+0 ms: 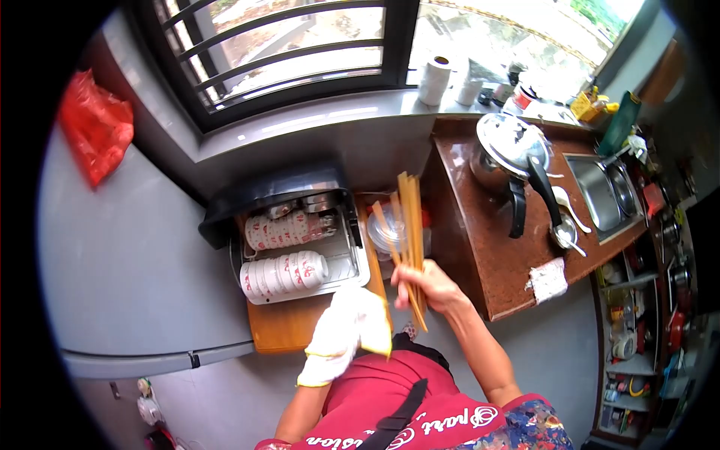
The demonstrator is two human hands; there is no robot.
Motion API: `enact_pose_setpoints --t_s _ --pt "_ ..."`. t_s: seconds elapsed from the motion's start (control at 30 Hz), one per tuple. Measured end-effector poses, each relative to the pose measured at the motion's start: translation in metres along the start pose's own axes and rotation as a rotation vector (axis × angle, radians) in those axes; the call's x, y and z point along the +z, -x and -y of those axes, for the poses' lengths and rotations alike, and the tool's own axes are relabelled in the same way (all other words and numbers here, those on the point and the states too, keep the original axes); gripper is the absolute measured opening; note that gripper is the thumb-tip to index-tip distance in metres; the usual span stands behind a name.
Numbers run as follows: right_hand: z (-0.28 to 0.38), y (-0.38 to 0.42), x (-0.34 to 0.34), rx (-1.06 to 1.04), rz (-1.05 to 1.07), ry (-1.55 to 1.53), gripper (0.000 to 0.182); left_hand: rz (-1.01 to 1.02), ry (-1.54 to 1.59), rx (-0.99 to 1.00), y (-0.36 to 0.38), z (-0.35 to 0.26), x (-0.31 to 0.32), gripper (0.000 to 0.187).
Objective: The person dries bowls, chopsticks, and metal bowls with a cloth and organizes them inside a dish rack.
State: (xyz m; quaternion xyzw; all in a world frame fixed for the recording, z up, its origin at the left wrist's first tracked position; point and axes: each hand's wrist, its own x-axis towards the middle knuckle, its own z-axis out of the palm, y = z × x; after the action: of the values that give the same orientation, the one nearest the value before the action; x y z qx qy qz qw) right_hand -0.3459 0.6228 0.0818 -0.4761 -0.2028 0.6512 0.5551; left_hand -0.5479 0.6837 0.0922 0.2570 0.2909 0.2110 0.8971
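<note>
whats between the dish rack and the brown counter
In the head view, a round clear container and something red, partly behind the sticks in the right hand.

a refrigerator point(150, 247) stands at the left, with a plastic bag point(97, 127) at its far end. right of it, a dish cabinet point(274, 191) on a wooden table point(281, 334) holds two rows of bowls point(281, 275). farther right, a counter point(480, 262) bears a pressure cooker point(510, 146), left of the sink point(589, 184).
</note>
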Motion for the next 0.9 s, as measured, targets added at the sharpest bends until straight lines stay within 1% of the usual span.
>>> enact_pose_setpoints --t_s 0.03,0.07,0.1,0.17,0.2,0.27,0.3,0.4,0.47,0.5,0.57,0.63,0.67,0.73,0.77,0.83,0.9 --pt "-0.008 0.0 0.002 0.057 0.158 0.163 0.028 -0.161 -0.017 0.122 -0.003 -0.001 0.006 0.022" --pt "-0.018 -0.001 0.01 0.205 0.231 0.206 0.028 0.091 -0.924 0.242 -0.009 -0.005 -0.014 0.019" --pt "-0.03 -0.002 0.018 0.356 0.307 0.255 0.028 0.195 -1.736 0.617 -0.015 -0.009 -0.034 0.016" --pt "-0.066 -0.009 0.029 0.446 0.369 0.083 0.027 -0.07 -1.528 0.842 -0.025 0.014 -0.056 0.019" --pt "-0.069 -0.01 0.034 0.453 0.299 0.023 0.024 -0.148 -1.431 0.738 -0.025 0.013 -0.051 0.022" --pt "-0.075 -0.018 0.034 0.452 0.326 0.133 0.023 -0.313 -1.21 0.555 -0.025 0.009 -0.041 0.028" --pt "-0.076 -0.023 0.034 0.441 0.331 0.182 0.022 -0.298 -1.329 0.594 -0.024 0.001 -0.039 0.029" --pt "-0.076 -0.032 0.038 0.491 0.334 0.299 0.025 -0.404 -1.695 0.779 -0.027 -0.004 -0.045 0.024" --pt "-0.075 -0.035 0.042 0.51 0.348 0.419 0.03 -0.485 -1.789 0.516 -0.03 -0.018 -0.057 0.018" --pt "-0.078 -0.035 0.046 0.529 0.376 0.406 0.031 -0.52 -1.826 0.379 -0.029 -0.024 -0.063 0.016" --pt "-0.083 -0.035 0.055 0.574 0.426 0.381 0.032 -0.621 -1.862 0.535 -0.021 -0.03 -0.073 0.016" --pt "-0.085 -0.042 0.071 0.564 0.454 0.413 0.031 -0.722 -1.898 0.69 -0.011 -0.04 -0.081 0.023" --pt "-0.094 -0.047 0.073 0.543 0.482 0.42 0.03 -0.751 -2.052 0.471 -0.008 -0.048 -0.082 0.025" --pt "-0.103 -0.054 0.089 0.481 0.542 0.451 0.028 -0.81 -2.253 0.324 0.004 -0.048 -0.096 0.028" --pt "-0.103 -0.056 0.1 0.459 0.499 0.552 0.033 -0.837 -2.332 0.216 0.006 -0.048 -0.104 0.026" --pt "-0.114 -0.064 0.118 0.348 0.431 0.727 0.037 -0.865 -2.489 -0.015 0.009 -0.048 -0.121 0.024" --pt "-0.14 -0.081 0.139 0.258 0.385 0.778 0.039 -0.812 -2.589 -0.201 0.013 -0.05 -0.137 0.019"
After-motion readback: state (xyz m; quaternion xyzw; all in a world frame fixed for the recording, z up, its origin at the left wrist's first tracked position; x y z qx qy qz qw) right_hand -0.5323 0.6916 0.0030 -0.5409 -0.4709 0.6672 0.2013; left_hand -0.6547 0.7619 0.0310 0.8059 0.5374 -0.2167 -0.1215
